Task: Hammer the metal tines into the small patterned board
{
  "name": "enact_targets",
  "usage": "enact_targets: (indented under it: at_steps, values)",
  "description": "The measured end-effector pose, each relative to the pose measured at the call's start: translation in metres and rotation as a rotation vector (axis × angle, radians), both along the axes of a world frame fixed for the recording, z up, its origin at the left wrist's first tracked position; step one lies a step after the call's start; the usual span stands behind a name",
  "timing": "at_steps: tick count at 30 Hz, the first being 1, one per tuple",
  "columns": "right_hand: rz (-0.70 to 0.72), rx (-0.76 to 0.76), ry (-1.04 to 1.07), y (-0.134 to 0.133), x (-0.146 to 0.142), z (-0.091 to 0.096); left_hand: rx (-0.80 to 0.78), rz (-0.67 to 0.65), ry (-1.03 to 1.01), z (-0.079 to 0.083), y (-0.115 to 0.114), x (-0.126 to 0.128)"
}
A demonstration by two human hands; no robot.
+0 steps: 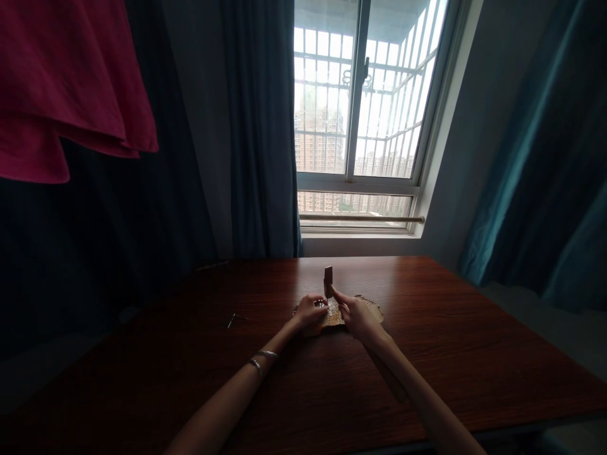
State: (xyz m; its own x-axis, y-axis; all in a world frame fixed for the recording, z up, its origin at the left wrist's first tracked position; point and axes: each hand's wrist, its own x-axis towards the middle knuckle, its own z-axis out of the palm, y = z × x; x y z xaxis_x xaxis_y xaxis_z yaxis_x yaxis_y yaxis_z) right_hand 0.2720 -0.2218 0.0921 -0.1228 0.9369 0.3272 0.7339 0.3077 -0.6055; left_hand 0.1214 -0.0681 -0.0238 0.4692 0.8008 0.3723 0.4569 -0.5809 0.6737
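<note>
My right hand point(361, 321) is wrapped around the handle of a hammer point(328, 281). Its block-shaped head stands upright just beyond my thumb, and the handle runs back beneath my forearm. Close beside it, my left hand point(310, 309) is closed in a pinch, right under the hammer head. Whatever is between those fingertips is too small and dim to name. Below both hands lies a flat tan sheet point(374, 311) with a dark speckled or pierced pattern and an uneven edge; my hands cover parts of it.
The sheet lies on a reddish-brown wooden table point(441, 341). Left of my left hand is a small thin metal object point(231, 320). A barred window point(355, 126) and dark curtains point(260, 126) stand behind the table, and a pink cloth point(76, 82) hangs at upper left.
</note>
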Motion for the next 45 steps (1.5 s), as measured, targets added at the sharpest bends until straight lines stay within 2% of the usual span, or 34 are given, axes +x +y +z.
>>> enact_targets:
  at_steps: [8,12,17,22,27,32,37,41,45]
  values:
    - [0.008,0.003,0.007,0.001,0.001,-0.001,-0.045,-0.015,-0.032,0.006,-0.004,0.0]
    - [-0.017,-0.006,0.016,0.0,0.001,0.0,-0.028,-0.006,-0.02,0.005,-0.003,-0.001]
    - [-0.023,0.064,0.034,0.002,0.002,0.002,0.005,0.023,0.021,0.007,-0.004,-0.001]
    - [-0.06,0.042,0.002,-0.001,0.003,0.007,-0.002,0.024,0.036,0.009,-0.006,-0.002]
    - [-0.07,0.096,0.083,0.0,0.002,0.006,0.008,0.018,0.032,0.006,-0.005,-0.002]
    - [-0.023,0.033,0.054,0.003,0.004,0.001,-0.002,0.015,0.029,0.006,-0.004,-0.001]
    - [-0.053,0.104,0.105,0.002,0.001,0.0,0.002,0.023,0.031,0.005,-0.003,-0.001]
    - [-0.003,0.067,0.078,0.001,0.0,-0.001,0.003,0.006,0.026,0.001,0.0,-0.001]
    - [-0.057,0.085,0.107,0.001,0.001,0.0,0.01,0.014,0.018,-0.002,0.003,-0.001]
